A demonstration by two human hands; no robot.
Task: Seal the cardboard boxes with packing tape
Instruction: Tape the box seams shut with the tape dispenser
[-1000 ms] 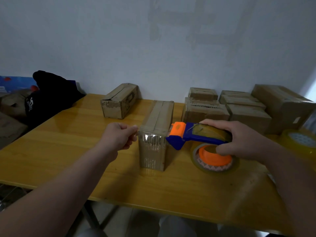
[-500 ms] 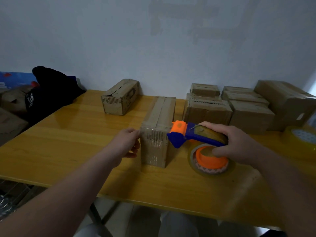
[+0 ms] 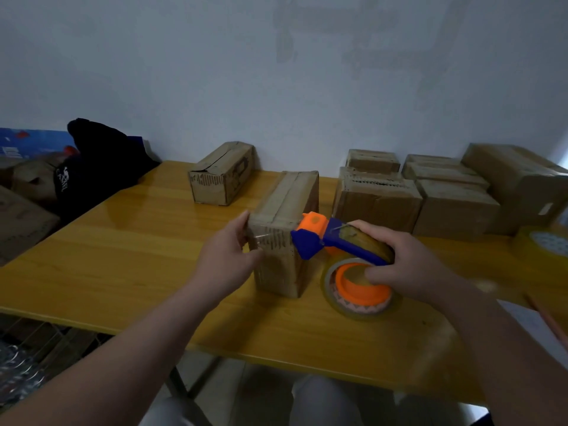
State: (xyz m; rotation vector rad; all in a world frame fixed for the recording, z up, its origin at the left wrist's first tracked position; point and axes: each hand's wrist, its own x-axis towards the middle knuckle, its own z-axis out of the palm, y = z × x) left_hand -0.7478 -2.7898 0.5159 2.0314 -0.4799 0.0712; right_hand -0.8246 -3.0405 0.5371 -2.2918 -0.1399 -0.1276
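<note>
1. A glossy yellow wooden table [image 3: 123, 241] stands against a pale, blotchy wall [image 3: 215, 72]; the light is dim.
2. Off the table's left end lie a black bag [image 3: 95, 167] and some brown cardboard [image 3: 21, 216]; pale trouser knees [image 3: 322, 401] show below the near edge.
3. At the back, near the wall, a lone box [image 3: 222, 173] lies with its top seam gaping; well to its right a cluster of boxes [image 3: 458, 210] sits packed close together; a spare roll [image 3: 547, 244] of yellowish tape rests at the far right edge of the view.
4. The middle box [image 3: 292, 195] stands lengthwise in the centre of the table, short end toward the person; a strip of tape runs along its top, and a shiny clear strip crosses the upper part of its near face.
5. The left hand [image 3: 227, 256] reaches in from the lower left and clasps the box's near left corner; its fingers lie up the left side and the thumb across the near face.
6. The right hand [image 3: 408, 265] wraps its curled fingers round the handle of the blue and orange tape dispenser [image 3: 310, 238]; the dispenser's orange nose touches the box's near right top corner; its roll of tape [image 3: 359, 290] hangs low over the table just right of the box.
</note>
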